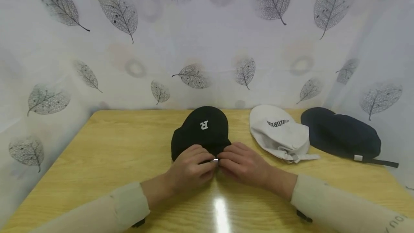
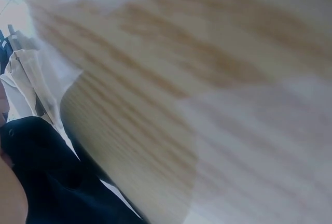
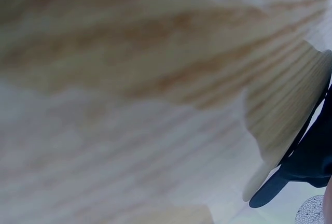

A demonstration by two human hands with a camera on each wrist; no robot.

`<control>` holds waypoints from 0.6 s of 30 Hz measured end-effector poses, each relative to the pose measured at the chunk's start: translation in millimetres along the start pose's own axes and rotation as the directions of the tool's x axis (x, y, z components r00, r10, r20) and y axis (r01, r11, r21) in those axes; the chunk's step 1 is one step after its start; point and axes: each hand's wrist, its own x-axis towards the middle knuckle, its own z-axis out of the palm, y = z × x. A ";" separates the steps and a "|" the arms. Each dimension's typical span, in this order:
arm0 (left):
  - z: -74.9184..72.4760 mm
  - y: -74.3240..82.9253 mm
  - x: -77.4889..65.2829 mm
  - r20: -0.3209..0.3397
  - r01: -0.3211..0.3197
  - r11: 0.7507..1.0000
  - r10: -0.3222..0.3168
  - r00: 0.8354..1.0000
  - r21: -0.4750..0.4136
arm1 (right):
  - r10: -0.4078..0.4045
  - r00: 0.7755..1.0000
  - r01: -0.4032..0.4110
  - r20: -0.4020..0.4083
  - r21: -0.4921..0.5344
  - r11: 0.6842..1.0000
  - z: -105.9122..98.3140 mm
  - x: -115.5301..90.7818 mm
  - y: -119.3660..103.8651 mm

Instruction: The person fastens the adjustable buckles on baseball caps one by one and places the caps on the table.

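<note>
A black baseball cap [image 1: 203, 128] with a white letter R sits mid-table, its back edge towards me. At that edge a small metal buckle [image 1: 215, 160] shows between the fingertips of both hands. My left hand [image 1: 192, 166] pinches the cap's strap just left of the buckle. From the other side my right hand [image 1: 242, 163] pinches the strap close to the buckle, fingers curled. In the right wrist view a dark strap end [image 3: 268, 190] sticks out from the cap. The left wrist view has the dark cap fabric [image 2: 57, 177] beside the hand. Fingers hide most of the strap.
To the right lies a white cap [image 1: 278, 128] lettered COLORADO, its strap towards me. Beyond it rests a dark navy cap [image 1: 343, 132] with a buckle and a loose strap end. A leaf-print curtain [image 1: 207, 39] hangs behind the wooden table [image 1: 123, 143].
</note>
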 end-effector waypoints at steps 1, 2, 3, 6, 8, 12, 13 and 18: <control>-0.2 -0.1 0.5 -0.001 -0.001 1.000 0.001 1.000 0.000 | 0.000 1.000 0.000 0.001 0.002 1.000 -0.2 -0.1 0.3; -0.4 -0.3 1.0 0.001 -0.001 1.000 0.001 1.000 0.000 | 0.000 1.000 0.000 0.002 0.005 1.000 -0.4 0.0 0.6; -0.4 -0.7 1.2 0.001 -0.004 1.000 0.004 1.000 0.001 | 0.000 1.000 0.000 0.001 0.007 1.000 -0.6 0.0 0.8; -0.6 -1.4 1.9 0.005 -0.007 1.000 0.007 1.000 0.000 | -0.001 1.000 0.001 -0.002 0.009 1.000 -1.0 0.2 1.4; -0.4 -1.6 1.8 0.007 -0.006 1.000 0.006 1.000 -0.002 | -0.004 1.000 0.004 -0.006 0.005 1.000 -0.8 0.4 1.3; 0.5 -0.8 2.2 0.005 -0.011 1.000 0.011 1.000 -0.002 | -0.005 1.000 0.005 -0.010 -0.009 1.000 -0.1 -0.1 0.8; 0.8 -0.6 2.2 0.003 -0.013 1.000 0.013 1.000 -0.001 | -0.005 1.000 0.005 -0.013 -0.010 1.000 0.0 -0.4 0.7; 1.8 -0.3 2.8 -0.008 -0.021 1.000 0.021 1.000 0.003 | -0.009 1.000 0.008 -0.020 -0.013 1.000 0.1 -1.4 0.5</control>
